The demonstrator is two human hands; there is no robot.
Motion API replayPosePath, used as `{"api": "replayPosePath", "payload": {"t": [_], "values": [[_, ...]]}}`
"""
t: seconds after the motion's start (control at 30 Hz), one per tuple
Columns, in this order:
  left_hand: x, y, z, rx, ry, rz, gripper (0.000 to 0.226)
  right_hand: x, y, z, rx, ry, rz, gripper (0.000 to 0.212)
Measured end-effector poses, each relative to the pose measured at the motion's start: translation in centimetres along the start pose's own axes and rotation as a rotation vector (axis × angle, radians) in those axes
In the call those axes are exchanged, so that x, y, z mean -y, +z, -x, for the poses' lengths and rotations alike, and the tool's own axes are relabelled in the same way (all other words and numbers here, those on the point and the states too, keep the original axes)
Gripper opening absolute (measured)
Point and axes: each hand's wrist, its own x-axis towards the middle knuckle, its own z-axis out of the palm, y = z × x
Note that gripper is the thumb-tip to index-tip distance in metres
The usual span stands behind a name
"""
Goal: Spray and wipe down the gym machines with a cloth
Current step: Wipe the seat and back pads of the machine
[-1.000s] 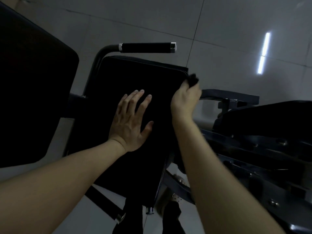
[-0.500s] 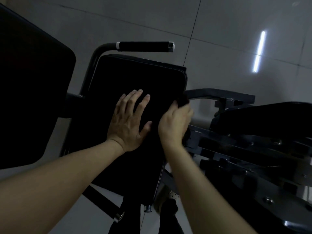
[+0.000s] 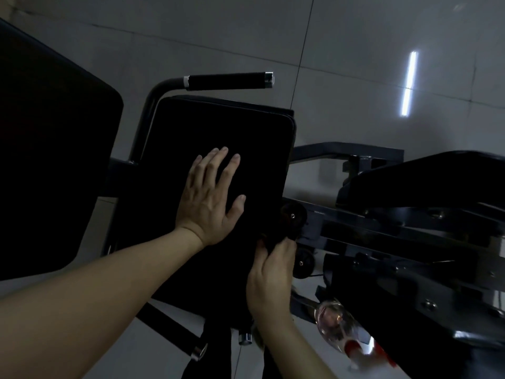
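A black padded seat [image 3: 218, 127] of a gym machine fills the middle of the view. My left hand [image 3: 210, 198] lies flat on the pad with fingers spread. My right hand [image 3: 270, 277] is closed on a dark cloth [image 3: 270, 240] and presses it against the pad's right edge, low down. The cloth is nearly the same black as the pad and mostly hidden by my fingers. A clear spray bottle [image 3: 338, 326] with a red part lies at the lower right, blurred.
A black foam-grip handle [image 3: 226, 82] with a chrome end juts out above the pad. Another large black pad [image 3: 49, 160] stands at the left. The machine's dark steel frame [image 3: 396, 236] with bolts and round knobs runs along the right. Grey floor tiles [image 3: 341, 64] lie beyond.
My right hand has slid with the cloth down the pad's right edge, from the top corner to the lower part. My left hand has stayed flat on the pad. The spray bottle has come into view.
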Motion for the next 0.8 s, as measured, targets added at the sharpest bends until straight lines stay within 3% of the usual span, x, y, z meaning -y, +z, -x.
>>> {"api": "replayPosePath", "payload": {"t": [0.13,0.37,0.5,0.67,0.8], "values": [[0.2,0.3,0.0,-0.005,-0.002,0.008,0.073,2.9,0.2,-5.0,-0.077,0.104,-0.048,0.041],[0.3,0.4,0.0,-0.015,0.012,-0.01,0.074,8.6,-1.1,-20.3,-0.178,0.054,0.011,0.047],[0.2,0.2,0.0,-0.012,0.001,-0.004,0.074,7.0,-1.7,-18.7,-0.151,-0.061,-0.045,0.043],[0.2,0.1,0.1,0.014,-0.007,0.005,0.075,4.9,-2.3,-13.7,-0.095,-0.001,-0.038,0.037],[0.3,-0.1,0.1,0.021,-0.004,0.004,0.075,7.0,-2.8,-18.1,-0.132,-0.086,0.059,0.035]]}}
